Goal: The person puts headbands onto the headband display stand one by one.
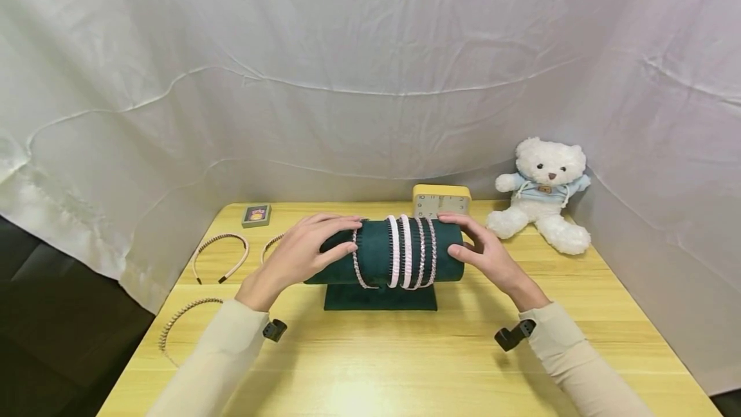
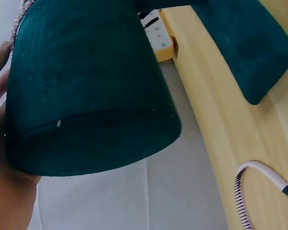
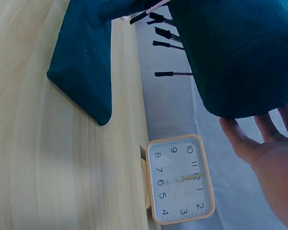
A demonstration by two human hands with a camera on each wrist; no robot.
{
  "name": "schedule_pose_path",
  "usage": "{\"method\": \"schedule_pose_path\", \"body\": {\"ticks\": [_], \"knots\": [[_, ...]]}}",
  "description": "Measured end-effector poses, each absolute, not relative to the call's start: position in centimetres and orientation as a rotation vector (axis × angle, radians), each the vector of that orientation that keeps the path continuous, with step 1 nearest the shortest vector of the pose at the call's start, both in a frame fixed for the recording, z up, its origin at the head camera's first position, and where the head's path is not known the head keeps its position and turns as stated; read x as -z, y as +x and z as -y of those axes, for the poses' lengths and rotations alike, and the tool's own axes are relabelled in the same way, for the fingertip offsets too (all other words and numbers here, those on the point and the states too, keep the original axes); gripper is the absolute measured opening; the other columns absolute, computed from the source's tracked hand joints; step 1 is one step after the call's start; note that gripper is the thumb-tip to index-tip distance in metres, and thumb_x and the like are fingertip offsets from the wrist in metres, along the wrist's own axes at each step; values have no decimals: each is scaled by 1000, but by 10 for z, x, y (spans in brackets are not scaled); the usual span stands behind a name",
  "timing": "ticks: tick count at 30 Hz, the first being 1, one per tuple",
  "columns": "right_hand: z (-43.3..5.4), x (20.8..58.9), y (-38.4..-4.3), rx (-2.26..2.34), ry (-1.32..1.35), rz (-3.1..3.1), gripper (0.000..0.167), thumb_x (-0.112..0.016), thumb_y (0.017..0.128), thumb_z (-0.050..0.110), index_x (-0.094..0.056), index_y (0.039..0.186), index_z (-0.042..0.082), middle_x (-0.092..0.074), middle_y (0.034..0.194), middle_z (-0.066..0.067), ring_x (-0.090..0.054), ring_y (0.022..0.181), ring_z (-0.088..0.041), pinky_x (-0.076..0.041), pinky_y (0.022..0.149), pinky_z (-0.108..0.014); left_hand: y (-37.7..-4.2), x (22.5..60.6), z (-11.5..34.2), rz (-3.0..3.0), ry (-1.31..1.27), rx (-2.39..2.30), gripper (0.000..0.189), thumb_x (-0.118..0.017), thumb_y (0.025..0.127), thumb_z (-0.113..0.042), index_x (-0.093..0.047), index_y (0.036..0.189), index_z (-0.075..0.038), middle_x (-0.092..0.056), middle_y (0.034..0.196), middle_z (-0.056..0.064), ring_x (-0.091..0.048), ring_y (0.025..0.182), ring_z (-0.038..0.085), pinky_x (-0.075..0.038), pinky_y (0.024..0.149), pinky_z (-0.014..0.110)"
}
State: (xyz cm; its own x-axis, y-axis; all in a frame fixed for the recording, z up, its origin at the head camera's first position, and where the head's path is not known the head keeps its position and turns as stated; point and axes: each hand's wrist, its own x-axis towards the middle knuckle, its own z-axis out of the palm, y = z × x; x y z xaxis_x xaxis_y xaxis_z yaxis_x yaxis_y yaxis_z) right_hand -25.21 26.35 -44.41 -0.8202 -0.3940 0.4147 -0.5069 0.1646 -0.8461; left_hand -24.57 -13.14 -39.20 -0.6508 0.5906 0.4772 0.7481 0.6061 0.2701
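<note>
A dark green velvet headband stand (image 1: 375, 253), a horizontal roll on a flat base, stands on the table. Several headbands circle it: two pale pink ones, such as the headband (image 1: 407, 253), and thin braided ones. My left hand (image 1: 303, 246) grips the roll's left part, fingers over the top and thumb on the front; its fingertips touch the leftmost braided headband (image 1: 356, 262). My right hand (image 1: 486, 253) holds the roll's right end, with thumb in front and fingers on top. In the right wrist view, black headband tips (image 3: 164, 74) stick out beneath the roll.
Left of the stand lie a pink headband (image 1: 240, 262), a braided headband (image 1: 168, 327) and another, partly behind my left hand. A small card box (image 1: 256, 215) sits at the back left. Behind the roll stands a yellow clock (image 3: 180, 179); a white teddy bear (image 1: 547, 195) sits back right.
</note>
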Motion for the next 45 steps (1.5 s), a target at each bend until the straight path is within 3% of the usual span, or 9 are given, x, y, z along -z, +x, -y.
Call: {"method": "schedule_pose_path", "body": {"ticks": [23,35,45], "knots": [[-263,445,-252,-1758,881,2322,52,-66,105,1,-57,156,10,-51,166,-5,-44,153,-6,-43,117,-18,-248,382,120,2598,-1106,529,47,-59,112,-49,-65,153,-27,-65,155,-8,-60,144,25,-46,122,53],[-263,446,-251,-1764,871,2321,52,-66,105,1,-57,156,9,-52,165,-1,-44,153,-5,-44,117,-17,-248,386,123,2542,-1138,564,46,-66,109,-47,-68,149,-24,-68,151,-6,-61,143,23,-45,124,52],[-263,445,-252,-1754,882,2320,53,-66,105,1,-56,156,10,-52,165,-4,-44,153,-7,-44,117,-18,-250,389,148,2389,-1101,748,36,-78,103,-30,-75,138,-22,-74,139,-2,-66,135,23,-51,118,49]]}}
